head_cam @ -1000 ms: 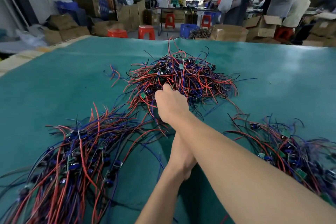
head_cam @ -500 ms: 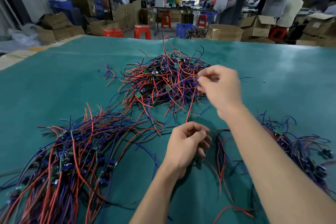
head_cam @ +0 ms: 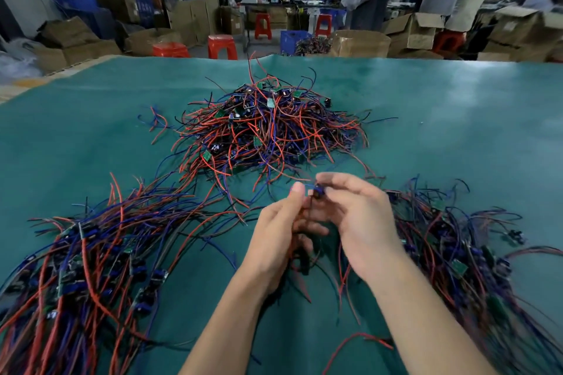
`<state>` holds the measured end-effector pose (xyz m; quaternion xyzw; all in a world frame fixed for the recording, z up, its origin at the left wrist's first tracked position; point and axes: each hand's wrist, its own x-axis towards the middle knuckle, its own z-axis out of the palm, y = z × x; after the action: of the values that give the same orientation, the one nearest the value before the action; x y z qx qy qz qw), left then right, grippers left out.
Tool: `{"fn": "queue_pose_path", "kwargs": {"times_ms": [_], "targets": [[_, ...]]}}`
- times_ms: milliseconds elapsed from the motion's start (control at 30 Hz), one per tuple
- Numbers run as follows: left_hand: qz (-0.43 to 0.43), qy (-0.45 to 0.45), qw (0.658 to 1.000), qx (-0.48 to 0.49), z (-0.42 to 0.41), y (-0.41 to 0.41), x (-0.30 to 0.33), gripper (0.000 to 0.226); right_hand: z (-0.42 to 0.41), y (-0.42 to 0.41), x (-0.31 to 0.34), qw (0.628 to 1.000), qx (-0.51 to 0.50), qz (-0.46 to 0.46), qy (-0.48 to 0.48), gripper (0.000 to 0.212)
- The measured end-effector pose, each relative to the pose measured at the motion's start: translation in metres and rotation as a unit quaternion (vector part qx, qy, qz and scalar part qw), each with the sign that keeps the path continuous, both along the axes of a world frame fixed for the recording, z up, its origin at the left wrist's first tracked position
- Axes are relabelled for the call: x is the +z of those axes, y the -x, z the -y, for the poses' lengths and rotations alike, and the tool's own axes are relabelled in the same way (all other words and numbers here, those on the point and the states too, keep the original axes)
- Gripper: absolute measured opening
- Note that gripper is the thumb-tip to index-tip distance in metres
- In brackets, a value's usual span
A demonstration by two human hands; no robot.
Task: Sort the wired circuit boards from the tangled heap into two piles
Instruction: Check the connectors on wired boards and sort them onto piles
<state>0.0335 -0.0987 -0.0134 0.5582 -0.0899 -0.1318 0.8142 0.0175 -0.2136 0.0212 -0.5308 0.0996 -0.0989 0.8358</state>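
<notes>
Your left hand (head_cam: 275,240) and right hand (head_cam: 355,219) both pinched 1 wired board (head_cam: 316,193), mostly hidden between your fingers, its wires dangling over the green mat (head_cam: 457,119). It sat just short of the tangled heap (head_cam: 268,131), between the left pile (head_cam: 91,259) and right pile (head_cam: 457,250), both cut off.

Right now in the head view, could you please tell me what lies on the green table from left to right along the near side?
Left sorted pile → left hand → small wired board pinched between both hands → right hand → right sorted pile.
</notes>
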Motion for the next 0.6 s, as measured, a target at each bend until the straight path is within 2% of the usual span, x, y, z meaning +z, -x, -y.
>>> {"fn": "queue_pose_path", "kwargs": {"times_ms": [167,300,367,600], "targets": [[0.048,-0.053,0.997,0.019,-0.002,0.001,-0.008,0.021,0.001,-0.002,-0.013,0.988,-0.059,0.019,0.139,0.037],[0.054,-0.074,0.995,0.032,-0.004,-0.001,-0.009,0.023,0.005,-0.004,-0.018,0.968,-0.045,-0.007,0.248,0.017],[0.060,-0.083,0.994,0.028,-0.004,0.000,-0.009,0.024,0.008,-0.004,-0.020,0.952,-0.040,-0.019,0.304,0.016],[0.063,-0.099,0.993,0.006,-0.002,0.002,-0.007,0.035,0.020,-0.006,-0.015,0.967,-0.028,-0.035,0.250,0.011]]}}
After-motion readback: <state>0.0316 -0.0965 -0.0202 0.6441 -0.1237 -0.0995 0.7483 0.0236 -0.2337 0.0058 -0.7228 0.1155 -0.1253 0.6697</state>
